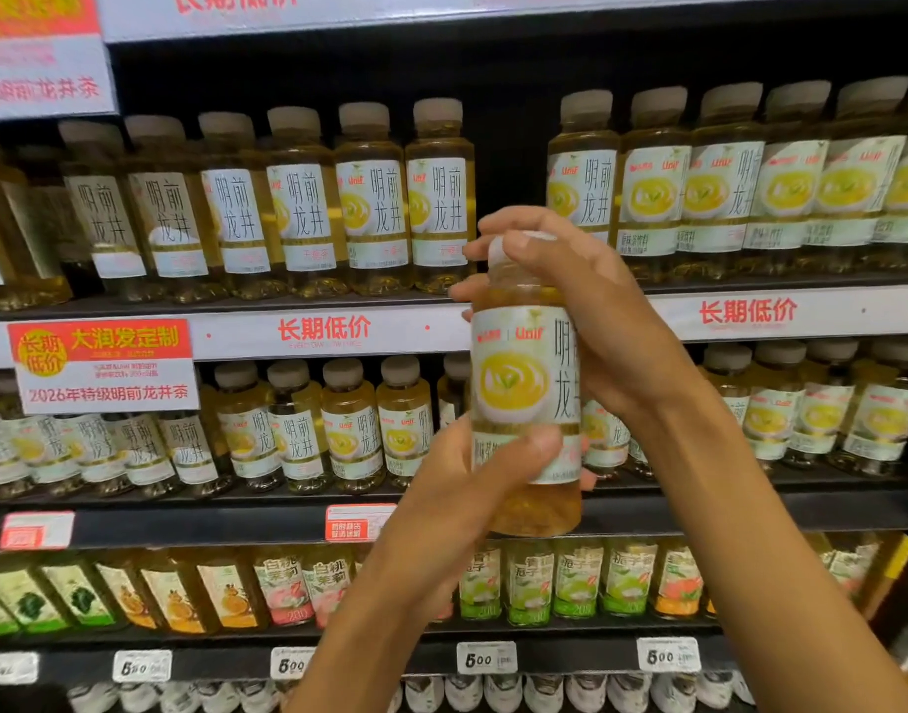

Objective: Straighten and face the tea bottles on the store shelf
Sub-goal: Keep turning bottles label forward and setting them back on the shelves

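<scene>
Now we hold one tea bottle (526,383) up in front of the shelf (338,329). Our left hand (457,486) wraps its low part, and our right hand (585,306) curls over its cap. More bottles (307,198) stand in rows behind it.

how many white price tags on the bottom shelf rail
5: far-left tag, blurred; second tag; third tag, beside the left forearm; fourth tag; fifth tag. The forearm may hide another.
</scene>
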`<action>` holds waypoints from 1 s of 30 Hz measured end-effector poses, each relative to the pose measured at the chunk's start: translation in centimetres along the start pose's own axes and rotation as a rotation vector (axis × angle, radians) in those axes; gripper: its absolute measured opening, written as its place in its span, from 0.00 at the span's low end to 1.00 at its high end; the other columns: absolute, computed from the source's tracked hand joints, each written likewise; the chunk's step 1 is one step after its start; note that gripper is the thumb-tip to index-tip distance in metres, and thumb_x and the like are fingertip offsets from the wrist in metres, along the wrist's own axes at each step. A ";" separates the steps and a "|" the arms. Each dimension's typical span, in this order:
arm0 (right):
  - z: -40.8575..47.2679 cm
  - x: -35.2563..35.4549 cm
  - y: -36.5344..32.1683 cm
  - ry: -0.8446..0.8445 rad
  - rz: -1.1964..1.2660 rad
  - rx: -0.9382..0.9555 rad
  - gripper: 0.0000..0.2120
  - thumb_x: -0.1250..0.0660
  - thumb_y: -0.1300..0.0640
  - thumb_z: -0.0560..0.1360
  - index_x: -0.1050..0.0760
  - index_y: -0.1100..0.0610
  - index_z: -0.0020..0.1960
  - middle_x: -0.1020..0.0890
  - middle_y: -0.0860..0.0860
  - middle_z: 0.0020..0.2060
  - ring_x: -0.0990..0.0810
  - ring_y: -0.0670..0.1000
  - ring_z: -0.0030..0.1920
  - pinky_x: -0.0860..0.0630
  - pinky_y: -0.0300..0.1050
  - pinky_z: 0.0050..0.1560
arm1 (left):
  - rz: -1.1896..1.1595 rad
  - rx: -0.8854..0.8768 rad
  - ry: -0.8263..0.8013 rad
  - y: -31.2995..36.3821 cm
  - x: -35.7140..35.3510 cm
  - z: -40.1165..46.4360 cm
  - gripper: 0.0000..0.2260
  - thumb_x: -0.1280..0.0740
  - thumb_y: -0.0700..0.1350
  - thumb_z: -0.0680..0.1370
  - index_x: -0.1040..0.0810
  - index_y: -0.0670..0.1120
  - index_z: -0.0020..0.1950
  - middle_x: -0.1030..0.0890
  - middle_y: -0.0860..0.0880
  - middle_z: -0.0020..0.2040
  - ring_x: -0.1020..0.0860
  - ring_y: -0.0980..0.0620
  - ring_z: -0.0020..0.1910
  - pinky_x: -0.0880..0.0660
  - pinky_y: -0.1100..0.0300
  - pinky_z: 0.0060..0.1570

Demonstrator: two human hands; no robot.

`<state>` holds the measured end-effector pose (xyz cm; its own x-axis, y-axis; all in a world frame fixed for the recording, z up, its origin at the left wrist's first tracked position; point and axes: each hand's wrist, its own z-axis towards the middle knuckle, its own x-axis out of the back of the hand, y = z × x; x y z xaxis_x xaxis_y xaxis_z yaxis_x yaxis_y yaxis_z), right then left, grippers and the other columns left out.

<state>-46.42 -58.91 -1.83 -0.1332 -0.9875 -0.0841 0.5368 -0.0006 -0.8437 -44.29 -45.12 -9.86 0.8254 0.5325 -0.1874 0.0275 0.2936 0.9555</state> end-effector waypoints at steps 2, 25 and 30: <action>-0.5 0.0 0.4 0.007 -0.063 -0.014 0.13 0.38 0.51 0.77 0.25 0.55 0.59 0.17 0.55 0.50 0.16 0.55 0.51 0.19 0.47 0.50 | 0.118 -0.064 0.060 -0.2 0.7 0.1 0.19 0.27 0.57 0.63 0.20 0.58 0.53 0.15 0.51 0.49 0.16 0.54 0.49 0.21 0.64 0.45; -1.8 -1.2 -0.4 -0.188 -0.079 0.269 0.22 0.27 0.48 0.69 0.27 0.54 0.60 0.18 0.47 0.51 0.20 0.52 0.56 0.24 0.46 0.55 | 0.465 -0.427 0.062 0.0 5.0 2.1 0.20 0.24 0.46 0.68 0.23 0.58 0.58 0.18 0.56 0.54 0.20 0.56 0.55 0.25 0.67 0.52; -1.5 -2.1 -0.1 -0.084 -0.098 0.183 0.12 0.37 0.54 0.77 0.27 0.58 0.58 0.17 0.50 0.44 0.18 0.52 0.48 0.22 0.47 0.49 | 0.322 -0.319 0.061 -1.5 3.5 1.3 0.33 0.25 0.50 0.66 0.33 0.50 0.70 0.18 0.53 0.57 0.20 0.52 0.59 0.25 0.50 0.59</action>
<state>-47.41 -56.62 -2.39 -0.1271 -0.9909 0.0446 0.6681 -0.1188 -0.7345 -40.70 -44.71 -11.69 0.7284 0.6797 0.0859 -0.4082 0.3299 0.8512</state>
